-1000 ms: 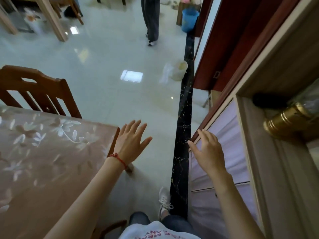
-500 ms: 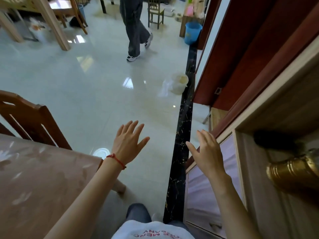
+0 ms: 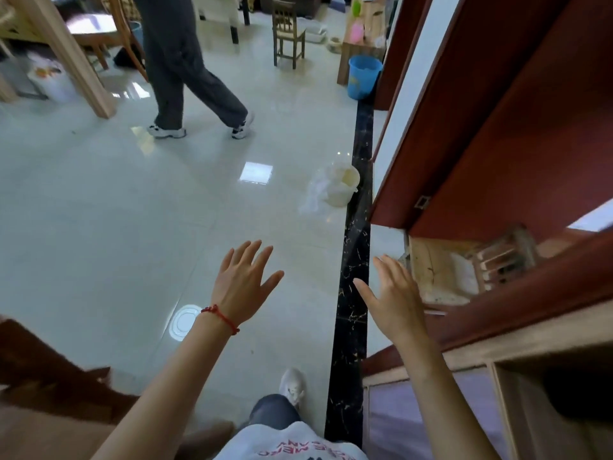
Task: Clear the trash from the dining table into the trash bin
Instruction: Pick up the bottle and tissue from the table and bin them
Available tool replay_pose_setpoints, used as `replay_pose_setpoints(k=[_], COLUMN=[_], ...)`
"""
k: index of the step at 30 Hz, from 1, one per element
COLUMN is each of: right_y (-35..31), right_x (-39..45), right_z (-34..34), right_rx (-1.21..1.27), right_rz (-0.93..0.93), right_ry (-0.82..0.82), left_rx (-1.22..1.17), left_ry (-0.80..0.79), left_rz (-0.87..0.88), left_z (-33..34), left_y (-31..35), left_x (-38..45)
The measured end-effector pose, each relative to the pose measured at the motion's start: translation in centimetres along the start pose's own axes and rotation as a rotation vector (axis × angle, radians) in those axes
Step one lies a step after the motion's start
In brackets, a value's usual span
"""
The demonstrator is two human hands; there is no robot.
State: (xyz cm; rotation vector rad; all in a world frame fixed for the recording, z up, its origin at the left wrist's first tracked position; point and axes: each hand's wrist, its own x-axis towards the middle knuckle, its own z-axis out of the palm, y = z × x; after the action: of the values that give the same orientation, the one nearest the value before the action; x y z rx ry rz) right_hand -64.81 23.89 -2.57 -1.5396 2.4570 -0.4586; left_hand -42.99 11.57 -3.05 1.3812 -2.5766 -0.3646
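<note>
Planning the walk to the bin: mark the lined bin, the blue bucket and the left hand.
lined bin (image 3: 343, 187), head view, on its pale side wall.
blue bucket (image 3: 362, 79), head view, on its outer wall.
left hand (image 3: 242, 287), head view, on its back.

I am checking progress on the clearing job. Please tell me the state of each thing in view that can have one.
left hand: open, fingers spread, holds nothing
right hand: open, fingers straight, holds nothing
white bin: upright on the floor by the black strip, lined with a bag that hangs over its side
blue bucket: upright, further along the wall
small wooden chair: upright, nobody on it
other person: mid-stride on the floor
</note>
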Motion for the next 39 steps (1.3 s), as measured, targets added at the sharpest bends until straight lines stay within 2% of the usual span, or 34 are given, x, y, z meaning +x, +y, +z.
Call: replay_pose_setpoints(k=[10, 20, 29, 39], right_y=[-1.4, -3.0, -9.7, -20.7], right_x=[12.4, 26.7, 38.3, 41.4], right_z=[-0.1, 1.2, 2.7, 6.9], right_rx=[-0.011, -0.012, -0.051, -0.044], right_rz=[-0.013, -0.156, -0.566, -1.019], right_ry=[-0.013, -0.097, -0.227, -0.398], left_rx=[0.01, 0.006, -0.006, 0.029], left_ry=[-0.038, 0.001, 0.14, 0.234], left_rz=[-0.017, -0.198, -0.563, -0.981], left_z=[-0.6, -0.9, -2.1, -4.2], left_y=[-3.2, -6.2, -10.0, -12.6], left_x=[11.9, 20.7, 23.5, 17.5])
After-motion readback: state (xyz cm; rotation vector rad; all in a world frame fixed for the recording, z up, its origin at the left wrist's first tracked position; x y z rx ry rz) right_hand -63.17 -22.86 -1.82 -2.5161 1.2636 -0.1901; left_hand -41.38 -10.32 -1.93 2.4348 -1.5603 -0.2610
